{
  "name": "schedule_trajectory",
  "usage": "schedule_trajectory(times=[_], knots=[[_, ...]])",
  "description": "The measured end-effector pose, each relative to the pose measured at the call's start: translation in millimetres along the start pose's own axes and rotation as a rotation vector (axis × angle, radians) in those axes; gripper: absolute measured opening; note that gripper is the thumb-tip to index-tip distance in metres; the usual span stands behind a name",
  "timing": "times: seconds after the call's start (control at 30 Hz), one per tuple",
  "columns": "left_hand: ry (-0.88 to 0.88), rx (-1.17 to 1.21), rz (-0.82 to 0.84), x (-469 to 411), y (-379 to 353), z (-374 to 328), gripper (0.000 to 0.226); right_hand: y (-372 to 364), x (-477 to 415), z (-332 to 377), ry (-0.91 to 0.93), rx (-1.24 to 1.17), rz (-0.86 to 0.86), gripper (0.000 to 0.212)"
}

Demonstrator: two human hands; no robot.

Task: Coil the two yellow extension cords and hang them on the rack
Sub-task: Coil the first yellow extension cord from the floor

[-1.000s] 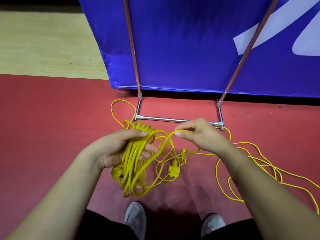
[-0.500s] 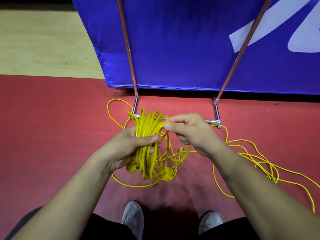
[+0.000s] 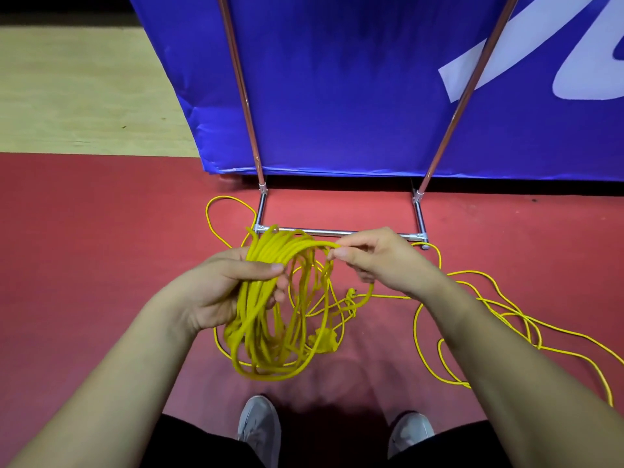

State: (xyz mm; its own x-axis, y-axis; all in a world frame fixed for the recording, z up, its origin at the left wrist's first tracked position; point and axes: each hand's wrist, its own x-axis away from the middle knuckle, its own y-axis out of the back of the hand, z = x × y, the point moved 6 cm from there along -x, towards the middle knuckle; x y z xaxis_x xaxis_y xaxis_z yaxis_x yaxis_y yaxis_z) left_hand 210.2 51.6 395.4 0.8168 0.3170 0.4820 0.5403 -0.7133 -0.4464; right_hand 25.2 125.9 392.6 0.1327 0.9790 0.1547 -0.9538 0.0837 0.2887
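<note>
Yellow cord fills the middle of the head view, seen from above by the person who holds it. Their left hand (image 3: 223, 288) grips a coil (image 3: 266, 319) of many thick yellow loops, with the thumb across the front and the fingers curled round the bundle. The loops hang below the hand, over the red floor (image 3: 84, 248). Their right hand (image 3: 378, 261), just beside the left, pinches one strand at the top of the coil between thumb and forefinger, and its other fingers are curled. From that pinch the strand curves down under the right hand. A yellow plug (image 3: 326, 341) shows at the lower right of the coil (whether it hangs or lies on the floor cannot be told). A thinner loose cord (image 3: 506, 309) lies in open loops on the floor to the right and passes under the right forearm. It has a small knot (image 3: 351, 293) near the coil. One more thin loop lies on the floor beside the left foot of the rack (image 3: 327, 231). The rack stands just beyond the hands, with a silver base bar on the floor and two slim poles that rise out of the top of the frame. Behind the poles hangs a blue banner (image 3: 337, 96) with white shapes. Pale wooden floor (image 3: 84, 89) shows at the upper left. At the bottom edge are two grey shoes (image 3: 259, 423) and dark trousers
</note>
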Motion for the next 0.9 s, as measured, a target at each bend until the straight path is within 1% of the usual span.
schedule_trajectory(times=[0.17,0.2,0.23,0.3,0.33,0.4,0.43,0.47,0.5,0.57,0.6,0.67,0.7,0.73,0.77,0.83,0.9], knots=[[0.093,-0.006,0.023,-2,-7,17,0.043,-12,0,29,0.176,0.14,-0.032,0.01],[0.095,0.013,0.044,-2,-9,18,0.045,-13,-1,30,0.186,0.148,-0.05,0.009],[0.087,0.034,0.069,-1,-11,18,0.045,-13,-4,26,0.183,0.154,-0.079,0.012],[0.056,0.068,0.117,0,-13,14,0.042,-10,-7,15,0.152,0.184,-0.124,0.038],[0.042,0.07,0.135,1,-15,12,0.041,-11,-8,11,0.152,0.224,-0.111,0.053],[0.031,0.045,0.19,3,-20,10,0.038,-21,-7,8,0.174,0.325,-0.033,0.081],[0.032,0.029,0.232,4,-24,10,0.035,-28,-7,9,0.195,0.366,-0.003,0.088],[0.035,0.02,0.268,5,-27,10,0.032,-32,-6,12,0.222,0.395,0.008,0.089],[0.038,0.014,0.29,6,-30,10,0.03,-34,-6,15,0.251,0.413,-0.001,0.086],[0.048,-0.002,0.292,7,-32,10,0.027,-32,-5,19,0.285,0.424,-0.042,0.081],[0.058,-0.01,0.286,7,-32,11,0.023,-32,-5,19,0.281,0.419,-0.045,0.082],[0.078,-0.023,0.287,8,-32,13,0.016,-35,-3,18,0.298,0.408,0.024,0.085],[0.084,-0.033,0.295,9,-32,14,0.014,-38,-2,18,0.309,0.409,0.08,0.082],[0.088,-0.046,0.301,10,-32,15,0.014,-40,-2,15,0.318,0.402,0.121,0.076],[0.086,-0.064,0.297,11,-32,16,0.014,-41,-3,13,0.328,0.396,0.128,0.068],[0.062,-0.102,0.266,10,-31,16,0.012,-37,-5,9,0.365,0.406,0.082,0.051],[0.009,-0.164,0.213,7,-30,13,0.011,-33,-7,7,0.364,0.436,0.058,0.039]])
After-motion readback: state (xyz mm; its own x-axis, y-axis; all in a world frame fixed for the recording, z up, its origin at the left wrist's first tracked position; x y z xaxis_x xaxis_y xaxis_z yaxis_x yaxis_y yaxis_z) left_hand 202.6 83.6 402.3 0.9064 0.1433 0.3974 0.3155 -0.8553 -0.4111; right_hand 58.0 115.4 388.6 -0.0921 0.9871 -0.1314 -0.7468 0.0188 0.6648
